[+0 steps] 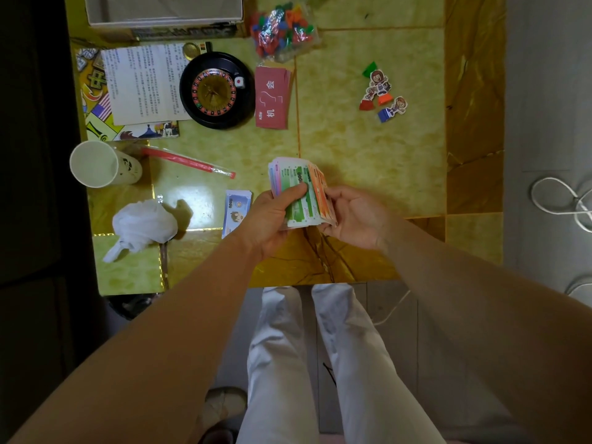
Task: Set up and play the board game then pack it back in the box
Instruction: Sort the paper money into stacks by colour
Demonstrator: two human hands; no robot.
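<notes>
Both hands (272,216) (355,219) raised, gripping fanned play money (299,193)

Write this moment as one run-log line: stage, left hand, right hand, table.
stage: handling play money; left hand: grips fanned notes; right hand: pinches orange notes; table: blue notes lie beside left hand

We record on the tiled table (368,149): box (163,14), roulette wheel (214,91), red cards (272,97), bag of pieces (282,30), figures (379,88), cup (102,164), blue notes (235,213).

Both bare forearms reach forward, converging. Left hand (272,219) grips fanned notes (299,208) (thumb pressed on top); right hand (355,219) holds their right edge.
</notes>
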